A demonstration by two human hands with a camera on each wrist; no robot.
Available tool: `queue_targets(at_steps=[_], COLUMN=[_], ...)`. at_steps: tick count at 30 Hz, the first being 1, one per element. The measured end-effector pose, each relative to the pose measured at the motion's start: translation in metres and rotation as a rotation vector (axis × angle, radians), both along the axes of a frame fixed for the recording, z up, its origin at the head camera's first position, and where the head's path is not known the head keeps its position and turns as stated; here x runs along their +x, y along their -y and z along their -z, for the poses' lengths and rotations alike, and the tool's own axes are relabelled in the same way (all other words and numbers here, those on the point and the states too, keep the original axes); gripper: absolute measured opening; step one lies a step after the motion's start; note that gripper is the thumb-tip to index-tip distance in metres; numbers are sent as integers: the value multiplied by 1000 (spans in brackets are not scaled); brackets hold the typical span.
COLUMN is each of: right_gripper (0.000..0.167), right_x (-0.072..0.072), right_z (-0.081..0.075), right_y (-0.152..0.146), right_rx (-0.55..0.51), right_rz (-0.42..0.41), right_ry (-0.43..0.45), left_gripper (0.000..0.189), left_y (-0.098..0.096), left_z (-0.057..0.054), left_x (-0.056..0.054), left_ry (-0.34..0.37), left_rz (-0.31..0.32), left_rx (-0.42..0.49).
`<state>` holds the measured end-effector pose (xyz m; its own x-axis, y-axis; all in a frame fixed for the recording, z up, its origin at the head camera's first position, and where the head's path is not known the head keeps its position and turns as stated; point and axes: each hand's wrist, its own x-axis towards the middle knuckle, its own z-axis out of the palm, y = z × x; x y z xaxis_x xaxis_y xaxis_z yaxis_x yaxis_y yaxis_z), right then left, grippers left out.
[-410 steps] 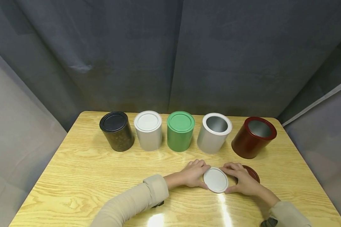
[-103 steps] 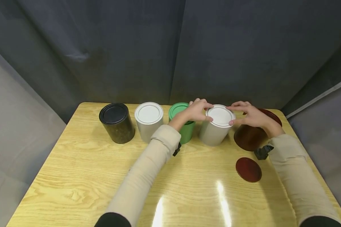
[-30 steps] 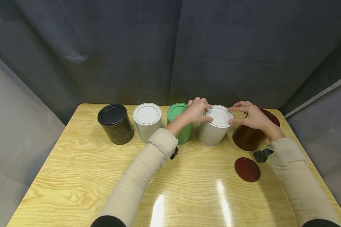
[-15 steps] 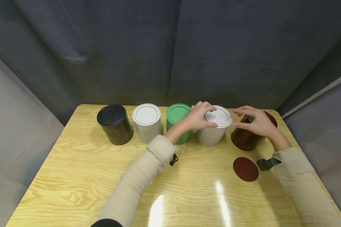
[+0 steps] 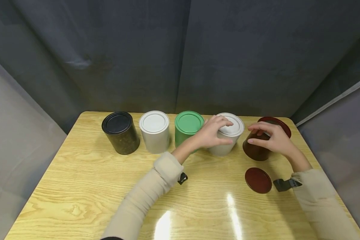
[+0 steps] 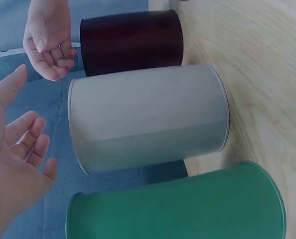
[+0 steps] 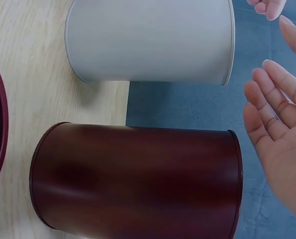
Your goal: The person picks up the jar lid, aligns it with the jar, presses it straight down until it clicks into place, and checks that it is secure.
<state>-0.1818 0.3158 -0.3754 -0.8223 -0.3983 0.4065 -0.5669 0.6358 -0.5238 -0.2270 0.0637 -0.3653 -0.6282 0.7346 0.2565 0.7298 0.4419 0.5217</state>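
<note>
In the head view a white can [image 5: 223, 146] stands fourth from the left with its white lid [image 5: 235, 128] on. My left hand [image 5: 213, 133] hovers by that can's left side, fingers loosely bent and holding nothing. To the right, above the lidless dark red can [image 5: 253, 150], is my right hand [image 5: 273, 138], relaxed and without anything in it. The left wrist view shows a gap between my left hand [image 6: 13, 159] and the white can [image 6: 148, 119]. In the right wrist view my right hand [image 7: 287, 129] is apart from the dark red can [image 7: 138, 179].
A black-lidded can [image 5: 123, 136], another white lidded can [image 5: 156, 136] and a green lidded can [image 5: 186, 123] complete the row along the table's back edge. A dark red lid [image 5: 258, 180] lies in front of the red can. Grey curtains [image 5: 132, 60] hang behind the wooden table [image 5: 78, 186].
The white lid, held over the table earlier, now sits on the white can. Both hands have let go of its rim and drawn slightly back, the right one also rightward.
</note>
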Motion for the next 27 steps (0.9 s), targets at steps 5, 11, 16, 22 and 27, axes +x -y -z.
queue_targets(at_steps=[5, 11, 16, 22, 27], right_gripper=[43, 44, 44, 40, 40], right_x=[8, 16, 28, 44, 46], right_z=[1, 2, -4, -11, 1], right_y=[-1, -3, 3, 11, 1], right_rx=[-37, -40, -48, -57, -96], right_rz=[-10, -22, -19, -3, 0], right_ry=[11, 13, 15, 37, 62], left_gripper=[56, 56, 55, 54, 56], left_y=[0, 1, -1, -3, -5], left_z=[3, 5, 8, 9, 10], left_x=[6, 14, 20, 26, 30], left_ry=[-17, -15, -23, -26, -23], left_rz=[25, 45, 77, 103, 117], left_rx=[27, 51, 64, 49, 42])
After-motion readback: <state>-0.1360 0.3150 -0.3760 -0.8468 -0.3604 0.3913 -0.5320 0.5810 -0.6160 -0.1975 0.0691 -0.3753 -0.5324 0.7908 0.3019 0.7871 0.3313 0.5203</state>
